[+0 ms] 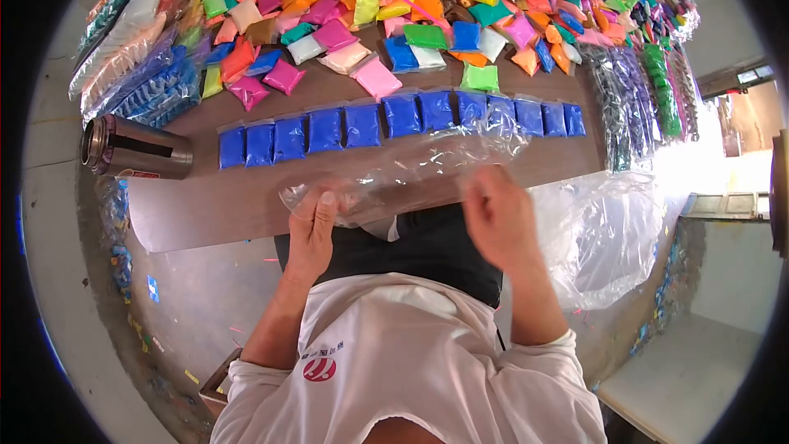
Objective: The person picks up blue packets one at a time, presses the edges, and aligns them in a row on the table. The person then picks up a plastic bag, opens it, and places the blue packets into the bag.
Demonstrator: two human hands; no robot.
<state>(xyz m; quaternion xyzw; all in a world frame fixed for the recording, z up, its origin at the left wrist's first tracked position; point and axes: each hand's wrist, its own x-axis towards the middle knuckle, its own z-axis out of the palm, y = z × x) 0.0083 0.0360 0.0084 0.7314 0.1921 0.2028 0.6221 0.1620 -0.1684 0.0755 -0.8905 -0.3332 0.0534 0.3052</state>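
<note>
A long clear plastic bag stretches across the front of the brown table. My left hand is closed on its left end, thumb on top. My right hand is at the bag's lower right side, its fingers smeared by motion. Just beyond the bag lies a row of small blue packets, side by side in a slight arc. The bag's far right end overlaps some of these packets in this view.
A heap of packets in many colours covers the table's far side. A steel flask lies at the left edge. Filled bags of blue packets and dark packets flank the heap. Clear plastic bags hang at the right.
</note>
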